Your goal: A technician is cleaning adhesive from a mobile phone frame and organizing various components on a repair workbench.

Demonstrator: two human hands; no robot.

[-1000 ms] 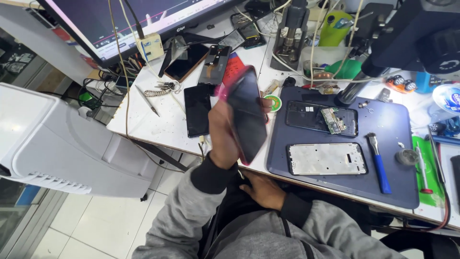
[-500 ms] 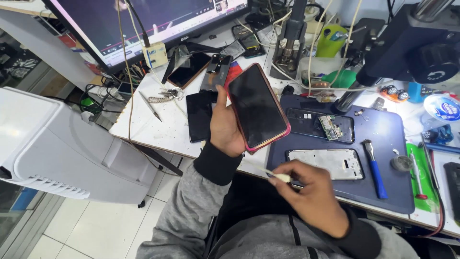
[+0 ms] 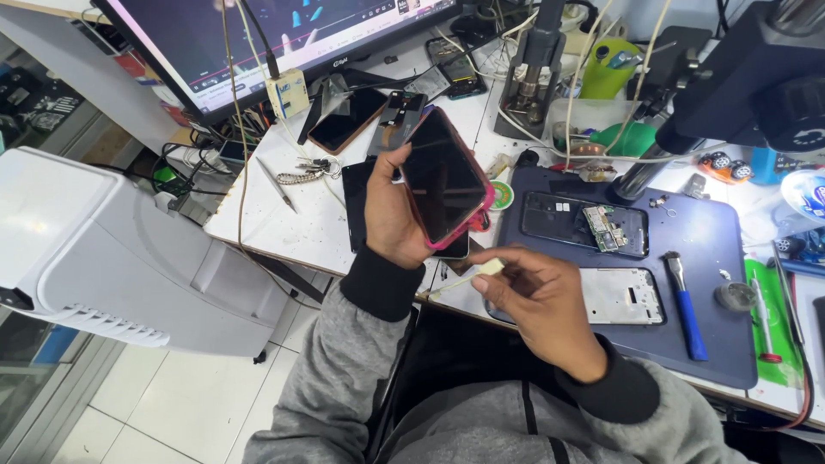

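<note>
— Grip check, L side?
— Left hand (image 3: 391, 215) is closed round a phone (image 3: 443, 176) w/ a pink case, thumb on the near edge, fingers behind it. Screen is dark, facing up toward the camera. Phone is held up above the tabletop (image 3: 266, 219), tilted, top end leaning away to the right.
— Arm pose?
— Forearm comes up from the lap in a grey sleeve w/ black cuff, wrist bent back, palm facing right.
— R side?
— Right hand (image 3: 537, 301) pinches a thin pale stick tool (image 3: 468, 277) btwn thumb and forefinger; other fingers curled in. Tool points left, tip just below the phone's lower edge; can't tell if it touches. Wrist is low, at the tabletop's near edge, back of hand up.
— What's around?
— Dark blue mat (image 3: 713, 283) to the right. On it: an opened phone body w/ circuit board (image 3: 589, 222), a bare white phone frame (image 3: 623, 296), a blue-handled brush (image 3: 687, 305). Behind the held phone, another dark phone (image 3: 345, 120) lies flat, plus a bunch of keys (image 3: 302, 172). Monitor (image 3: 258, 39) at the back left, microscope (image 3: 756, 77) back right, green cup (image 3: 610, 69) near the cables.
</note>
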